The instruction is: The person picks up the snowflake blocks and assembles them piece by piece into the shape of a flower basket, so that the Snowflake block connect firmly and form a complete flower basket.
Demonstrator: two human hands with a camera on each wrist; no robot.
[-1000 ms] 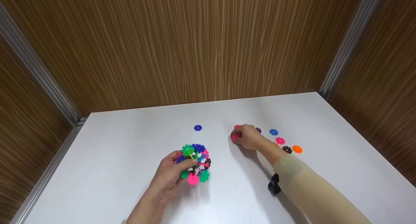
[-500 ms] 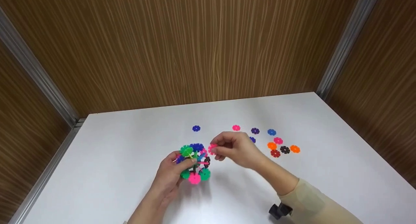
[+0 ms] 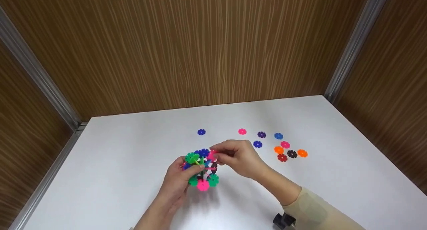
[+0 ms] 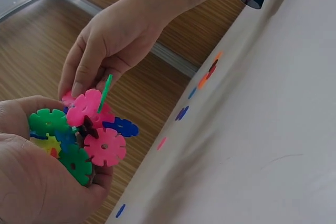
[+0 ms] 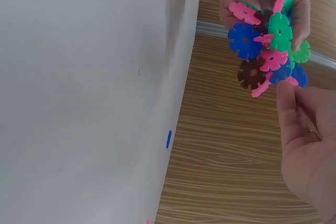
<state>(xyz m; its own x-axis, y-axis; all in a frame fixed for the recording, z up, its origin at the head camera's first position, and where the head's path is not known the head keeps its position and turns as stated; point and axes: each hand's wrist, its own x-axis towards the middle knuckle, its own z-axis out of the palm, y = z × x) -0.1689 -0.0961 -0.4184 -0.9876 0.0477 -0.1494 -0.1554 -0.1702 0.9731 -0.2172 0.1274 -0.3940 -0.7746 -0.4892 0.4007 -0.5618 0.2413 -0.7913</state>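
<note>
My left hand [image 3: 177, 176] grips a rounded cluster of interlocking notched plastic discs [image 3: 203, 185] in green, pink, blue and dark brown, its thumb lying across the near side. Above the white table, my right hand [image 3: 242, 158] pinches a pink notched disc [image 3: 212, 155] between thumb and fingers at the cluster's upper right edge. In the left wrist view the right fingers meet the cluster [image 4: 105, 147] from behind. From the right wrist view, the fingertips touch it beside a blue disc [image 5: 281, 74]; whether the pinched disc is slotted in, I cannot tell.
Several loose discs lie on the white table [image 3: 116, 163]: a blue disc [image 3: 201, 132], a pink disc [image 3: 242, 131], a purple disc [image 3: 262, 134], and an orange disc [image 3: 302, 153] among others at right. Wood-grain panels [image 3: 206, 50] stand behind and at both sides.
My right hand has carried a pink disc from the loose pieces leftward to the cluster, and its fingers now touch it. The left hand has stayed nearly in place, holding the cluster.
</note>
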